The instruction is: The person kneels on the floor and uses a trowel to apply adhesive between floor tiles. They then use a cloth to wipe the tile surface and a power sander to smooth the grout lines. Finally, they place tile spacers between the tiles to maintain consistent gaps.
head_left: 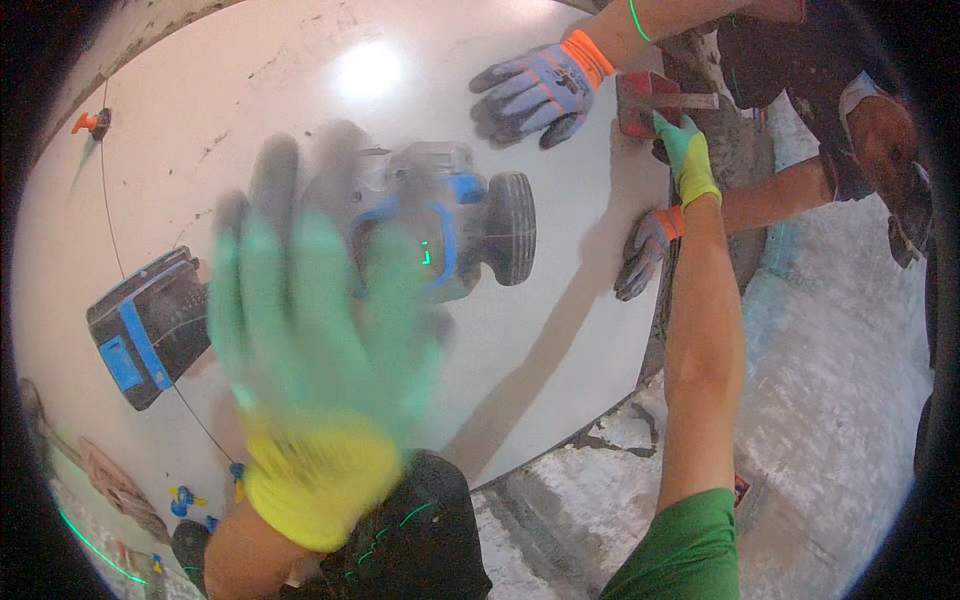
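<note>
My left hand [320, 310], in a green glove with a yellow cuff, is spread open and blurred by motion. It hovers in front of a cordless power tool [455, 235] with blue trim and a ribbed black round end, hiding part of its body. The tool's black and blue battery end [145, 330] shows left of my hand. My right arm stretches far forward to the slab's right edge. There my gloved right hand [690, 165] is closed at a red block-shaped tool [640, 105] with a pale flat bar; its grip is partly hidden.
The tool lies on a large pale slab [540, 350]. Another person's grey gloves with orange cuffs rest on it, one hand [540, 95] flat, the other [645, 255] at the right edge. An orange-knobbed clip [92, 124] and blue-yellow clips [185, 500] are at left. Rough floor [830, 350] lies right.
</note>
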The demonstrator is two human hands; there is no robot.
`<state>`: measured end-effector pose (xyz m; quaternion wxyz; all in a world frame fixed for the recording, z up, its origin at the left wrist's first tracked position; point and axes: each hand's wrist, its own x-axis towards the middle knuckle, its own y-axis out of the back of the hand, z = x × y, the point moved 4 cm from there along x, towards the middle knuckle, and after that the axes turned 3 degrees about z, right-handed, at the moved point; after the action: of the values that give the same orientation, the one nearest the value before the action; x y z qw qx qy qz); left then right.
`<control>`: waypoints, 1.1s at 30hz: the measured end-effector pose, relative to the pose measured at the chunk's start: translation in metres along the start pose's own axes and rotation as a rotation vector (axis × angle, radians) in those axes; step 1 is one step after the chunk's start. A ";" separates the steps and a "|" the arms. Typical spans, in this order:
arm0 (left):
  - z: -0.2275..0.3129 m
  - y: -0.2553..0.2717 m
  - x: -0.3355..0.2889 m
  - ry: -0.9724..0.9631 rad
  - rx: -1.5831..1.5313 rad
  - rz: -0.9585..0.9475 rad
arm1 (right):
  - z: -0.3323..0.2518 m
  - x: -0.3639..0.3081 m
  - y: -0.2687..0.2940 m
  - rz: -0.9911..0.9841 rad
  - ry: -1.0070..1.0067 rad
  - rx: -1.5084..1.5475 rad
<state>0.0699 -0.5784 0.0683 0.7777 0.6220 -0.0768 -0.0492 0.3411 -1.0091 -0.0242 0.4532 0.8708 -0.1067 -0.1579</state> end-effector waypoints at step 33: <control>0.130 -0.061 -0.112 -0.286 -0.494 -0.399 | -0.015 0.001 0.010 -0.121 -0.026 -0.073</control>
<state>-0.0622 -0.6980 0.0299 0.8611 0.4047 -0.0478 -0.3039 0.3471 -1.0035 -0.0079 0.4729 0.8564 -0.0540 -0.2002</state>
